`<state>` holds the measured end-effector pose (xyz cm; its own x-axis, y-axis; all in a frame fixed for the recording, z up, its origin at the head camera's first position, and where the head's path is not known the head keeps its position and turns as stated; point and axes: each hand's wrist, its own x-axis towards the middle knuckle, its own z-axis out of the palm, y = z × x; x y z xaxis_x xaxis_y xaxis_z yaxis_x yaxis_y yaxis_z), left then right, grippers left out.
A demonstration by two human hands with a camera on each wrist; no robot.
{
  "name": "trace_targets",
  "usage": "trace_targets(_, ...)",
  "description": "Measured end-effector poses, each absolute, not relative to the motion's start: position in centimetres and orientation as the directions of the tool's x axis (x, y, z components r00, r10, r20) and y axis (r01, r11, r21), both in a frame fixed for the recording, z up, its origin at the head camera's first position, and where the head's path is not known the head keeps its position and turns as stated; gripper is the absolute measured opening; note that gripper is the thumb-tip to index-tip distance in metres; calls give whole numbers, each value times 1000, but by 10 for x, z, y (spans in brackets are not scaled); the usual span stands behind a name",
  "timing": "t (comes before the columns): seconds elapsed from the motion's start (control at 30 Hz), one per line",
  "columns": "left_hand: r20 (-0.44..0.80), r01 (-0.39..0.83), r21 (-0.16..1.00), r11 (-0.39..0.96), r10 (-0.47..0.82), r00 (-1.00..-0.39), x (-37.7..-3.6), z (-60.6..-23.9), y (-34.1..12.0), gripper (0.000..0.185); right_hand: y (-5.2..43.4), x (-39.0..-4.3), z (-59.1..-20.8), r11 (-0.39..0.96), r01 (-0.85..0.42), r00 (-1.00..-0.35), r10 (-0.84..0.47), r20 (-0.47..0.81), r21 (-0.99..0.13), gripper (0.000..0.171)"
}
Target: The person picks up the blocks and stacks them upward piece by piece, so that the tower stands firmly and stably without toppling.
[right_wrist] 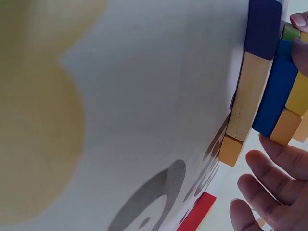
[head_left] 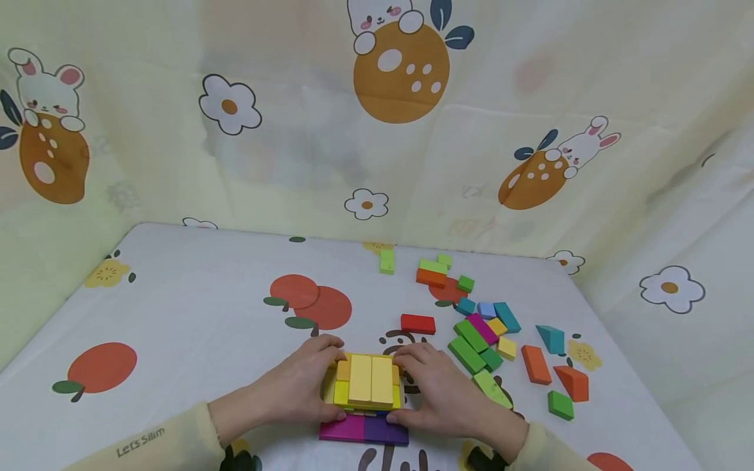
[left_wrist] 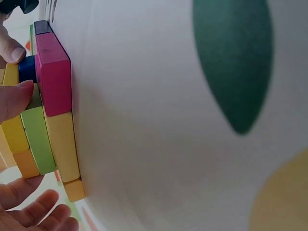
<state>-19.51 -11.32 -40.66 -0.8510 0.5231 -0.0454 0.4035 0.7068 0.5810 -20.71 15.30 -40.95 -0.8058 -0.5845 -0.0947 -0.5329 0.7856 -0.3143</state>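
A layered stack of wooden blocks (head_left: 371,381) stands between both hands, pale yellow blocks on top. My left hand (head_left: 297,383) grips its left side, thumb at the near edge and fingers at the far one. On the opposite side my right hand (head_left: 444,392) holds it likewise. At the bottom front lie a magenta block (head_left: 342,428) and a purple block (head_left: 385,430). The left wrist view shows a light green block (left_wrist: 39,139) in the middle layer. A blue block (right_wrist: 275,96) appears on that level in the right wrist view.
A red block (head_left: 417,324) lies just behind the stack. To the right are scattered loose blocks, among them a green block (head_left: 467,355), an orange block (head_left: 536,364) and a teal triangle (head_left: 550,339). A light green block (head_left: 386,261) lies near the back edge, before a patterned curtain (head_left: 294,163).
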Motion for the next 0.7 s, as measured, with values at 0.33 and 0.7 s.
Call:
trace_targets(0.33, -23, 416, 579, 702, 524, -852, -195, -407, -113, 65, 153, -206, -411, 779, -554, -799, -596, -75, -293, 71)
trace_targets(0.7, -13, 414, 586, 697, 519, -855, -195, -408, -111, 64, 152, -205, -413, 775, -572, -793, -606, -60, -270, 72)
